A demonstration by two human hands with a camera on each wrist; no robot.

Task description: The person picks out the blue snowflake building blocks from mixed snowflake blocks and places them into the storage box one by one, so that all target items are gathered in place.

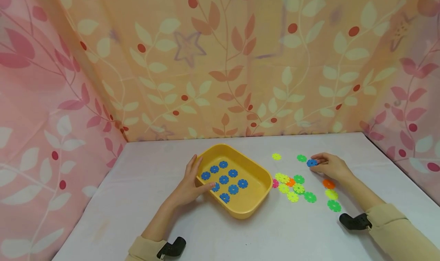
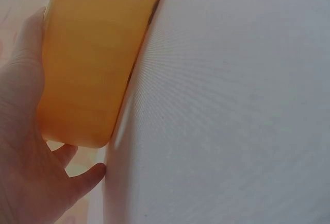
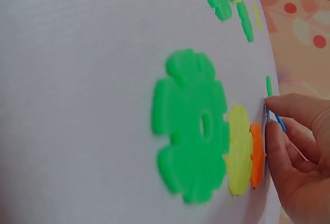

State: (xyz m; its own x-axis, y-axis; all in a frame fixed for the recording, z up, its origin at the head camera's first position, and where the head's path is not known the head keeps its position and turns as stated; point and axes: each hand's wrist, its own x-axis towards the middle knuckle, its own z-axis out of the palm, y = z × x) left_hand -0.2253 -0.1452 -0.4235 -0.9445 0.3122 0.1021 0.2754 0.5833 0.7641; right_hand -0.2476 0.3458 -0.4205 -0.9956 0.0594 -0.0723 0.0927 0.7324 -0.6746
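A yellow plastic basin (image 1: 251, 169) stands at an angle on the white table. My left hand (image 1: 185, 188) grips its left side, thumb over the rim and fingers along the outer wall. Several blue snowflake discs (image 1: 224, 179) lie inside it. Over to the right, my right hand (image 1: 331, 167) pinches another blue snowflake disc (image 1: 311, 163) between thumb and fingertips. The right wrist view shows that blue disc (image 3: 280, 122) edge-on at the fingertips. Close by it is a green disc (image 1: 301, 158). The left wrist view shows the basin's outer wall (image 2: 93, 64) beside my palm.
Between basin and right hand lies a loose pile of yellow, green, orange and pink discs (image 1: 283, 189). Below my right hand, an orange disc (image 1: 328, 183), a yellow disc (image 1: 331, 194) and a green disc (image 1: 334, 205) form a row. Patterned cloth (image 1: 223, 62) walls the table's back and sides.
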